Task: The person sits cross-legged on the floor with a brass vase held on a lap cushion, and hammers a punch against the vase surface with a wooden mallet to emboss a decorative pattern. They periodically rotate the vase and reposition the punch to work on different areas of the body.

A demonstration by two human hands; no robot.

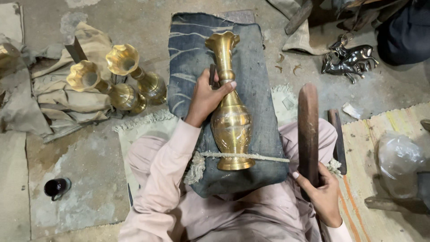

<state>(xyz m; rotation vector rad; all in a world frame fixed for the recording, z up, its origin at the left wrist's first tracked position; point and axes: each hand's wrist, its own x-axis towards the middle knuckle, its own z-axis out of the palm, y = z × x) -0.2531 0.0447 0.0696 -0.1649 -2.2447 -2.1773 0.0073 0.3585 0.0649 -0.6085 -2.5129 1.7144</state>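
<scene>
Here, at the centre of the frame, a brass vase (231, 117) lies lengthwise on a dark blue-grey padded cushion (260, 76) that rests across the person's lap, its fluted mouth pointing toward the top of the frame and its round foot toward the bottom. A pale cord (251, 156) runs across the cushion just above the foot of the vase. The left hand (205, 99) grips the vase at the base of its neck, thumb laid over the front of the shoulder, with a small dark tool (212, 74) pinned between the fingers and the neck. The right hand (323, 193), in the lower right of the frame, is clenched around the lower end of a long dark wooden mallet (308, 130), which stands nearly upright, well apart from the vase.

In the upper left of the frame two more brass vases (126, 80) lie side by side on the floor, touching crumpled tan cloth (67, 96). In the lower left sits a small dark pot (56, 187) on the bare concrete floor (89, 170). In the upper right lies a shiny silver-coloured animal figurine (350, 60). At the right edge a clear plastic bag (398, 157) rests on a striped woven mat (380, 130).
</scene>
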